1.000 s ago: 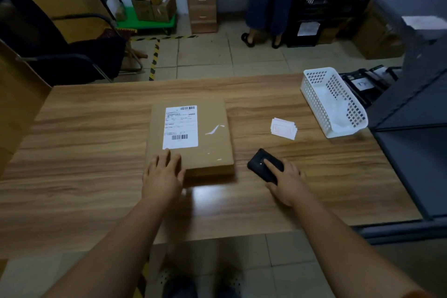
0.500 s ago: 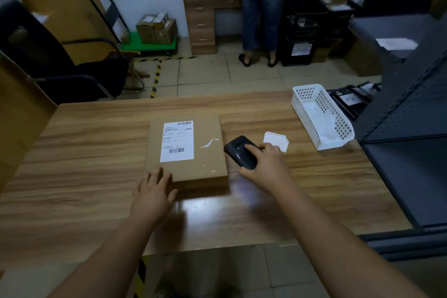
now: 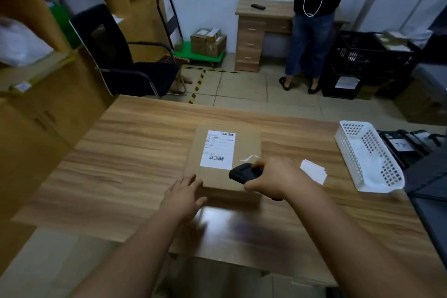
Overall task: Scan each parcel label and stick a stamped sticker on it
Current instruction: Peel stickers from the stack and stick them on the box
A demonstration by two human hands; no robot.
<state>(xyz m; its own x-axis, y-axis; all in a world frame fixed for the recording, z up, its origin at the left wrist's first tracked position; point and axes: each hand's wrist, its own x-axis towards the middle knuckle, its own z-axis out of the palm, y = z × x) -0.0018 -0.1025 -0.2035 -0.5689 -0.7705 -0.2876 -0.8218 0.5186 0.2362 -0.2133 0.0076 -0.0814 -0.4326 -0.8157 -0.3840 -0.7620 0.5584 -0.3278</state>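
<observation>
A flat brown cardboard parcel (image 3: 244, 152) lies on the wooden table (image 3: 135, 157). Its white shipping label (image 3: 218, 149) with two barcodes faces up. My right hand (image 3: 275, 176) grips a black handheld scanner (image 3: 244, 173) over the parcel's near right corner, its head pointing left toward the label. My left hand (image 3: 183, 195) rests with straight fingers against the parcel's near left edge. A small stack of white stickers (image 3: 313, 171) lies on the table just right of the parcel.
A white perforated plastic basket (image 3: 370, 159) stands at the table's right end, with dark grey shelving (image 3: 428, 176) beyond it. A person (image 3: 314, 22) stands at a small desk across the floor. A black chair (image 3: 121, 55) and wooden shelves are at the left.
My right hand has lifted the scanner off the table and carried it left, over the parcel's corner. My left hand stays at the parcel's near edge. The camera view has tilted up.
</observation>
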